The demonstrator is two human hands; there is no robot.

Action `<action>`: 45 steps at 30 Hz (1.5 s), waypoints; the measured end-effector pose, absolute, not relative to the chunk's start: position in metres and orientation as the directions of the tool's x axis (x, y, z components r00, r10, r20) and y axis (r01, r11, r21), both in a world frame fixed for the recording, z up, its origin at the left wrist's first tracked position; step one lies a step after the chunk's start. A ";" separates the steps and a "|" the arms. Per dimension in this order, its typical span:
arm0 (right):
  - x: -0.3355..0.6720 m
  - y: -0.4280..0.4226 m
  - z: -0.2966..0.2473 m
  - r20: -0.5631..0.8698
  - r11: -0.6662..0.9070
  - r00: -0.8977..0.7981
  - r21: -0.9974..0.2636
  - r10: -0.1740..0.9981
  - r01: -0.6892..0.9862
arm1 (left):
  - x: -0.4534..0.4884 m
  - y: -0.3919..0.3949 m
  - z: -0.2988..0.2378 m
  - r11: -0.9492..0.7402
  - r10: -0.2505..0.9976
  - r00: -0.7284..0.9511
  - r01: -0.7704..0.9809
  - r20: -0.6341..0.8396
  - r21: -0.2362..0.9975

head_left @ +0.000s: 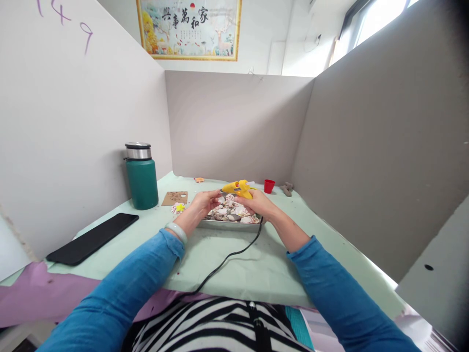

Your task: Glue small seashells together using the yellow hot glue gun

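At left, green insulated bottle [141,183] on the tabletop [282,264]; left hand [202,204] with fingers curled near yellow hot-glue gun [240,187], cannot tell whether pinching anything; gripped in right hand [259,202] above metal tray [234,225] of seashells [241,211]; farther right, red cup [269,186].

I see a green bottle [142,182] with a silver and black top, standing on the left side of the table. A long, flat black thing [95,238] lies near it. Purple numbers [88,42] are drawn on the left board [88,102], and there's a back board [234,122] and a right board [370,127] too. Pale green paper [252,276] covers the table, with a purple sheet [47,296] showing under its edge. Up high hangs a big picture [216,34] with black writing and a gold edge. Light shines through a window [381,20].
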State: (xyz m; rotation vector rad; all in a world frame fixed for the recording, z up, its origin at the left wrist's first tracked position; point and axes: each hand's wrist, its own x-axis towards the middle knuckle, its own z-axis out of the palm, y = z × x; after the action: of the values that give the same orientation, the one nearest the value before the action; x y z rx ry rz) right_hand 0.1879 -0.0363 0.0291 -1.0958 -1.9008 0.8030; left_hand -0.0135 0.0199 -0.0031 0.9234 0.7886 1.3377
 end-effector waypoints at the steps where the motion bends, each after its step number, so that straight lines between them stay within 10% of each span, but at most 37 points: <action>1: 0.188 -0.036 0.029 0.319 0.433 -0.321 -0.806 0.892 0.403 | -0.014 0.020 -0.003 0.000 0.995 0.086 -0.446 0.043 0.895; 7: 0.192 -0.031 0.030 0.342 0.436 -0.271 -0.716 0.900 0.545 | -0.013 0.017 -0.002 -0.011 1.000 0.016 -0.435 0.020 0.900; 14: 0.197 -0.016 0.019 0.366 0.325 -0.266 -0.110 0.892 0.939 | -0.012 0.014 0.001 -0.020 1.000 -0.021 -0.424 0.012 0.905; 18: 0.195 -0.020 0.018 0.272 0.322 -0.320 0.038 0.908 0.946 | -0.012 0.012 0.002 -0.046 0.999 -0.034 -0.435 0.035 0.899; 25: 0.194 -0.024 0.021 0.148 0.334 -0.346 0.101 0.926 0.937 | -0.011 0.010 0.004 -0.078 0.996 -0.081 -0.452 0.047 0.889; 32: 0.159 -0.011 0.033 0.352 0.567 -0.526 -0.016 0.774 0.824 | -0.014 0.014 0.002 -0.156 0.987 -0.096 -0.469 0.126 0.869; 39: 0.099 0.024 0.022 0.154 0.630 -0.611 -0.158 0.777 0.761 | -0.018 0.014 0.005 -0.273 0.959 -0.210 -0.508 0.191 0.817; 45: 0.086 0.040 0.008 0.044 0.605 -0.603 -0.041 0.796 0.795 | -0.018 0.015 0.006 -0.283 0.957 -0.214 -0.524 0.197 0.803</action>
State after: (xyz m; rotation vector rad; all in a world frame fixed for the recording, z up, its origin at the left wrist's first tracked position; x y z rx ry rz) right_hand 0.0861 0.0403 0.0081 -1.3709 -2.7625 0.0273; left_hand -0.0180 0.0148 0.0060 0.8546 0.7301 1.7231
